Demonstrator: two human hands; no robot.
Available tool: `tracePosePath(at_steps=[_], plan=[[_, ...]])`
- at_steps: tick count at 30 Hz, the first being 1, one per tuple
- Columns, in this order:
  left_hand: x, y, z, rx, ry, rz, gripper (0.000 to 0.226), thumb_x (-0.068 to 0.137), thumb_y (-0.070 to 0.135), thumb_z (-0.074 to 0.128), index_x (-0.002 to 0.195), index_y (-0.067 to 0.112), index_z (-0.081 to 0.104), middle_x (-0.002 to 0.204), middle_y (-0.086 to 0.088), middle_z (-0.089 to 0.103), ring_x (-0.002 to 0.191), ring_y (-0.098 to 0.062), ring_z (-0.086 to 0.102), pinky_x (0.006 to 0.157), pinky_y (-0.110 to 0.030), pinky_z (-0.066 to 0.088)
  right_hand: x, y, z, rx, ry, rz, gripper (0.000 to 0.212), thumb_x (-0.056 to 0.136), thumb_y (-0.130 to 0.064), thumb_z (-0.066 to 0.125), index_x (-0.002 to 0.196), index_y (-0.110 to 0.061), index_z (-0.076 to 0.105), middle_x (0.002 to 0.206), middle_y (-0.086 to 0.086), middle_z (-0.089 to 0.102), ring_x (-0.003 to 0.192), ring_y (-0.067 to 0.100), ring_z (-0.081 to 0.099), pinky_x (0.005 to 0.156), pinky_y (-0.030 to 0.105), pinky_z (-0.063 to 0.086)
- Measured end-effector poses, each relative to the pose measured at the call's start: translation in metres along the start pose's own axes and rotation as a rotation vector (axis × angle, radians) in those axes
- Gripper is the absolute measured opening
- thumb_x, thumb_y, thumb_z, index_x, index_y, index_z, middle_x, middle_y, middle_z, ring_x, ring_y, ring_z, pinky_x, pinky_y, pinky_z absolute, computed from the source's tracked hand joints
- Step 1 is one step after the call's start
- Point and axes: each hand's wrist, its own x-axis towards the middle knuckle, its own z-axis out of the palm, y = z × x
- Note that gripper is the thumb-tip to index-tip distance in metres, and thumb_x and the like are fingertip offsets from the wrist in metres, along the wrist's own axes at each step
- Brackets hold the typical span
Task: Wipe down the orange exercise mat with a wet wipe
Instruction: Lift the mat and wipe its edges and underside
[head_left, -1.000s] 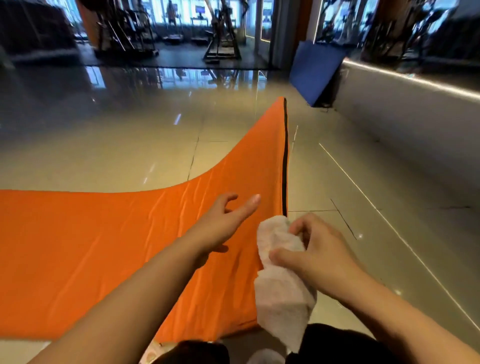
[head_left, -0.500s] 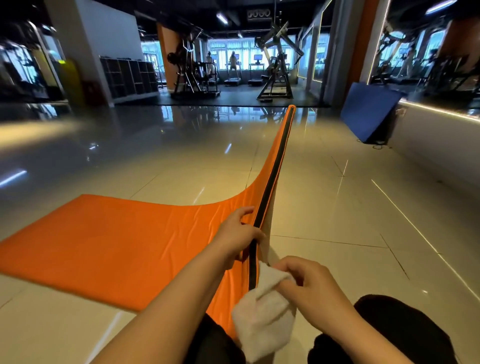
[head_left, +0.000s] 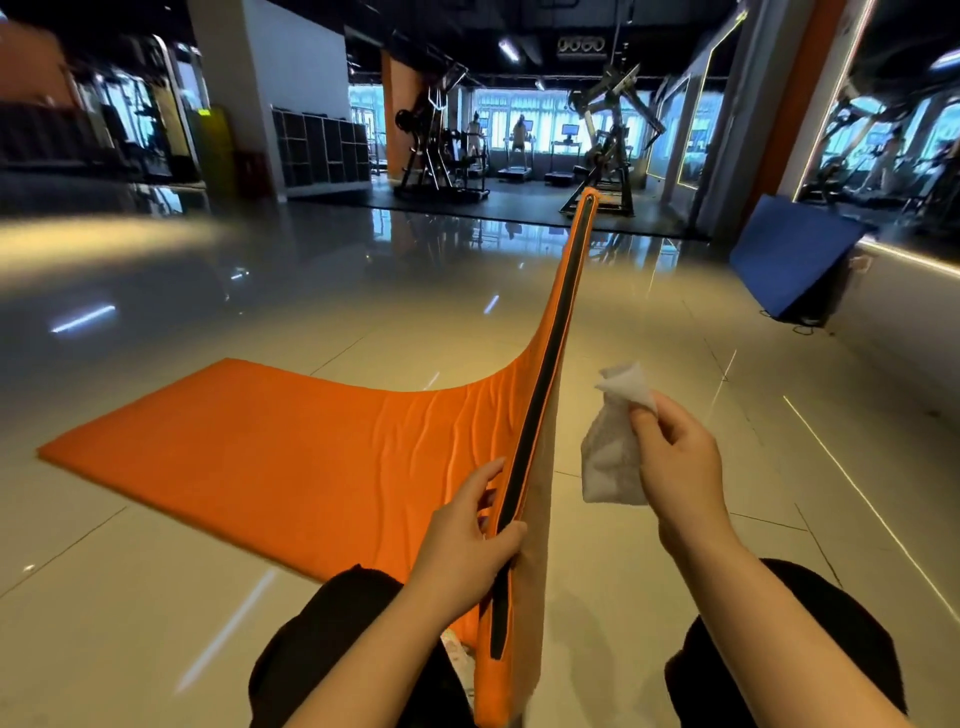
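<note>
The orange exercise mat (head_left: 291, 457) lies on the shiny tiled floor, its left part flat. Its right end is lifted upright, showing a black edge strip running up to a far corner. My left hand (head_left: 467, 545) grips that raised edge, fingers on the orange face and thumb over the black strip. My right hand (head_left: 675, 462) is to the right of the raised edge, apart from it, pinching a crumpled white wet wipe (head_left: 613, 447) that hangs down from the fingers.
My knees in black trousers (head_left: 332, 623) sit on either side of the mat's near end. A blue mat (head_left: 795, 254) leans on the right wall. Gym machines (head_left: 441, 150) and cubby shelves (head_left: 322, 150) stand far back across open floor.
The mat's right end has been raised higher and stands more upright. My left hand went from flat on the mat to gripping its edge. My right hand lifted the wipe away to the right.
</note>
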Motion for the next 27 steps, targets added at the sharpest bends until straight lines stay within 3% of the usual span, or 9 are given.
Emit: tracePosePath(at_steps=[3,7,10,13,16,19,21,23,27], plan=[[-0.032,-0.005,0.003,-0.003,0.007,-0.005,0.06,0.096,0.018,0.061,0.136,0.048,0.027,0.117,0.035,0.039,0.103,0.026,0.045,0.073,0.004,0.039,-0.014,0.006,0.015,-0.061,-0.041,-0.076,0.033,0.103,-0.031,0.046,0.133,-0.033,0.059,0.126,-0.009,0.061,0.113,0.011,0.057,0.092,0.042,0.056],[-0.053,0.002,0.004,0.017,0.057,0.028,0.064,0.096,0.014,0.061,0.13,0.054,0.024,0.115,0.038,0.042,0.105,0.018,0.051,0.076,0.003,0.039,-0.05,0.02,0.032,-0.262,-0.387,-0.344,0.042,0.102,-0.031,0.044,0.141,-0.042,0.037,0.153,-0.02,0.029,0.14,-0.004,0.027,0.111,0.021,0.031],[-0.056,0.009,-0.002,0.008,0.123,0.074,0.062,0.093,0.008,0.063,0.128,0.052,0.035,0.11,0.034,0.054,0.099,0.023,0.053,0.077,-0.004,0.045,-0.066,0.021,0.038,-0.261,-0.498,-0.381,0.042,0.1,-0.05,0.037,0.139,-0.053,0.025,0.152,-0.036,0.01,0.133,-0.026,0.009,0.1,-0.002,0.02],[-0.055,0.003,-0.008,-0.02,0.145,0.066,0.065,0.092,0.005,0.064,0.123,0.055,0.037,0.104,0.039,0.055,0.097,0.024,0.054,0.077,-0.005,0.046,-0.064,0.015,0.04,-0.203,-0.532,-0.311,0.038,0.093,-0.055,0.035,0.131,-0.058,0.031,0.147,-0.04,0.014,0.126,-0.033,0.012,0.094,-0.006,0.022],[-0.053,-0.003,-0.011,-0.012,0.167,0.073,0.067,0.091,0.003,0.065,0.116,0.059,0.036,0.091,0.05,0.054,0.092,0.026,0.054,0.073,-0.001,0.043,-0.061,0.014,0.049,-0.231,-0.516,-0.308,0.038,0.087,-0.055,0.037,0.125,-0.058,0.037,0.145,-0.039,0.02,0.129,-0.024,0.021,0.095,-0.001,0.027],[-0.051,-0.007,-0.012,-0.016,0.186,0.067,0.067,0.091,0.007,0.065,0.119,0.06,0.036,0.097,0.05,0.056,0.098,0.022,0.055,0.076,-0.002,0.043,-0.06,0.014,0.06,-0.258,-0.435,-0.324,0.037,0.09,-0.05,0.041,0.127,-0.05,0.041,0.148,-0.027,0.027,0.132,-0.011,0.027,0.089,-0.003,0.031],[-0.049,-0.008,-0.016,-0.023,0.182,0.065,0.067,0.091,0.008,0.065,0.129,0.055,0.037,0.108,0.04,0.058,0.102,0.02,0.055,0.079,-0.003,0.043,-0.057,0.011,0.07,-0.272,-0.392,-0.326,0.04,0.095,-0.044,0.039,0.134,-0.045,0.034,0.152,-0.023,0.023,0.133,-0.01,0.024,0.085,-0.008,0.028],[-0.046,-0.013,-0.019,-0.037,0.186,0.055,0.068,0.091,0.008,0.066,0.136,0.048,0.036,0.118,0.033,0.054,0.102,0.021,0.054,0.079,-0.002,0.043,-0.049,0.01,0.084,-0.286,-0.407,-0.314,0.042,0.103,-0.036,0.033,0.141,-0.043,0.017,0.158,-0.019,0.011,0.139,-0.007,0.014,0.091,-0.009,0.018],[-0.045,-0.018,-0.021,-0.052,0.174,0.029,0.067,0.09,0.007,0.067,0.135,0.047,0.039,0.117,0.033,0.049,0.099,0.028,0.05,0.075,0.002,0.04,-0.004,0.002,0.108,-0.348,-0.42,-0.301,0.053,0.107,-0.032,0.027,0.154,-0.033,0.002,0.164,-0.01,-0.007,0.15,0.008,0.002,0.113,0.022,0.012]])
